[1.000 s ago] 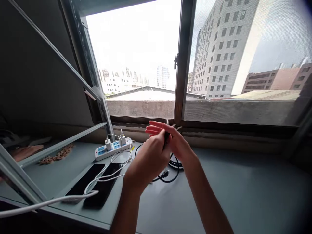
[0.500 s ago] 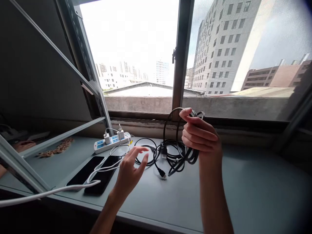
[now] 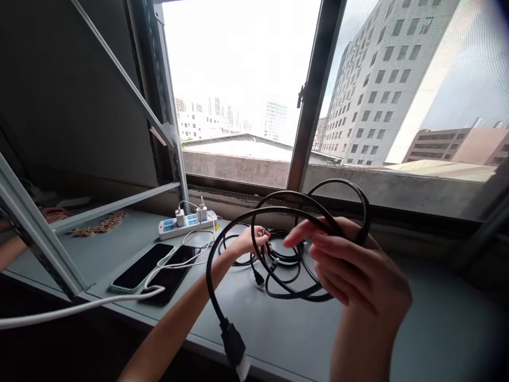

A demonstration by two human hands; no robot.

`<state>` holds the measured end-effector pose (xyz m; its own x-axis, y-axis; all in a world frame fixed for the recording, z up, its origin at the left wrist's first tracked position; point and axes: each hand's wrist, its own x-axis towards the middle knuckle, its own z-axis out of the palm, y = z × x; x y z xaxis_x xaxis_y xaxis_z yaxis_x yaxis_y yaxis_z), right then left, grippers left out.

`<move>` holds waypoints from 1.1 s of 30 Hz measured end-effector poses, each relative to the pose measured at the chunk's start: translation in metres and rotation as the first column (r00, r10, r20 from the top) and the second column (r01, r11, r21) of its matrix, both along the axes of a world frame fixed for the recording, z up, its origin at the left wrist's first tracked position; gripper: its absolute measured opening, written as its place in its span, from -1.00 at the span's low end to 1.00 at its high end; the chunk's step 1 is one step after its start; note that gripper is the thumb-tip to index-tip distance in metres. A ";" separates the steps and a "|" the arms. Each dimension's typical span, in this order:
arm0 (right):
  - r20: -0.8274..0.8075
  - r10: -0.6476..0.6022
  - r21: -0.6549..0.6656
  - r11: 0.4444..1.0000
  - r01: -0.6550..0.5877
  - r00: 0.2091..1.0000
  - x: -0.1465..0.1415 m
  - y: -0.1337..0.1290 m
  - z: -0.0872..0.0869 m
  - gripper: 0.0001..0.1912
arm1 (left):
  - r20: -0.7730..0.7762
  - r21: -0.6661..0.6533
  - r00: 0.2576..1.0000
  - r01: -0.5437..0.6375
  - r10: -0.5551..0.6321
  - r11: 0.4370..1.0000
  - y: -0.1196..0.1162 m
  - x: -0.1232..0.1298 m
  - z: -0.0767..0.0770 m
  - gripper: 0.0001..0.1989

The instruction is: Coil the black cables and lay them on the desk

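Mid-sorting: right hand gripping looped thick black cable above grey counter; left hand pinching thin black cords near back edge — next, probably separating tangled strands carefully.

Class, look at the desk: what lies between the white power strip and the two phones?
In the head view, white charging cables run from the chargers on the power strip down to the phones.

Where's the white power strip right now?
In the head view the white power strip lies at the back left of the grey table, under the window, just behind the two phones and left of the left hand.
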<state>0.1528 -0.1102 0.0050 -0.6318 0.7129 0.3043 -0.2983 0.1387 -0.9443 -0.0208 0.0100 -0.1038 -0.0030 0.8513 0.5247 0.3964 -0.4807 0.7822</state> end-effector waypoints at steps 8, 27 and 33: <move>-0.214 -0.229 -0.053 0.974 0.222 0.950 0.015 0.036 0.000 -0.79 | 0.170 -0.224 0.985 0.026 0.012 0.974 0.016 -0.035 -0.007 -0.71; 0.055 -0.615 0.206 0.778 0.594 0.786 0.032 0.019 -0.001 -0.64 | -0.647 -0.218 0.762 -0.172 -0.010 0.961 0.043 -0.035 -0.054 -0.47; 0.302 -0.727 0.262 0.685 0.680 0.616 0.045 0.042 -0.010 -0.47 | -0.763 -0.368 0.600 -0.096 -0.241 0.925 0.039 -0.036 -0.089 -0.45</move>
<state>0.1974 -0.0679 -0.0046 -0.0260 0.9611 0.2751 0.2858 0.2708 -0.9192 -0.0567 0.0486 -0.1927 0.3335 0.9422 -0.0315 0.9051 -0.3106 0.2902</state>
